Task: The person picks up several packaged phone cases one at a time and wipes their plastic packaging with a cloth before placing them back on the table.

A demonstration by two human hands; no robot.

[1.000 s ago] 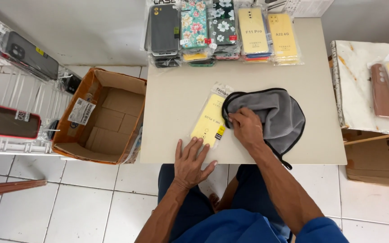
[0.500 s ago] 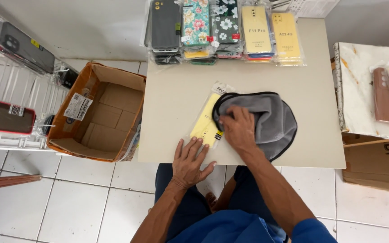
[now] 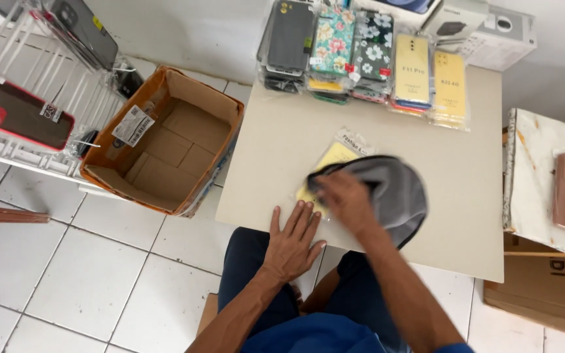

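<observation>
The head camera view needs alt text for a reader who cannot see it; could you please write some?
Seen from above, a seated person's right hand presses a grey cloth onto a yellow phone case in clear packaging on a beige table, while the left hand lies flat at the table's near edge. Packaged phone cases line the far edge; an open cardboard box stands on the tiled floor.

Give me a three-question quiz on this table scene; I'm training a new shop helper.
1. True or false: the right hand presses a grey cloth onto the yellow packaged phone case.
2. Where does the left hand rest? A) in the cardboard box B) flat on the table's near edge C) on the wire rack
3. What lies in a row along the table's far edge?

Key: 1 true; 2 B; 3 packaged phone cases.
</observation>
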